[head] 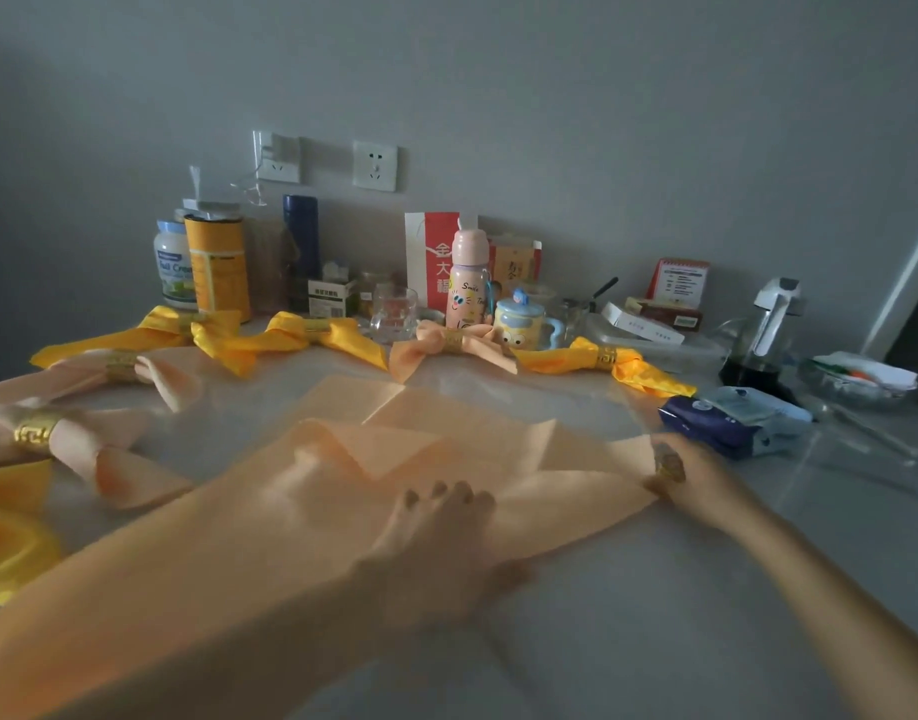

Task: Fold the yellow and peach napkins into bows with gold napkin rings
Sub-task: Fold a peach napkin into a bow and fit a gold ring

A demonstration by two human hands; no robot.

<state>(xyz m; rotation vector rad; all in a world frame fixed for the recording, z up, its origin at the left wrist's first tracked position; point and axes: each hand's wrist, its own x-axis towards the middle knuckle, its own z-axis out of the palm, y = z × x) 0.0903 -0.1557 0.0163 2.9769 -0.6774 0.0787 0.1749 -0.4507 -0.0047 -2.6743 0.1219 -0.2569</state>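
Observation:
A peach napkin (342,475) lies partly folded in the middle of the table. My left hand (436,537) presses flat on its near fold. My right hand (690,475) pinches the napkin's right corner together with a gold napkin ring (669,466). Finished bows lie around it: peach ones with gold rings at the left (57,433), (124,371) and at the back (454,345), yellow ones at the back left (187,330), back middle (311,335) and back right (607,361). More yellow cloth (5,543) lies at the left edge.
Along the wall stand cans (218,262), a dark flask (301,241), a glass (393,314), a pink bottle (467,278) and a cartoon mug (522,319). A blue tissue pack (732,418) lies just beyond my right hand. A kettle (763,335) stands at the far right.

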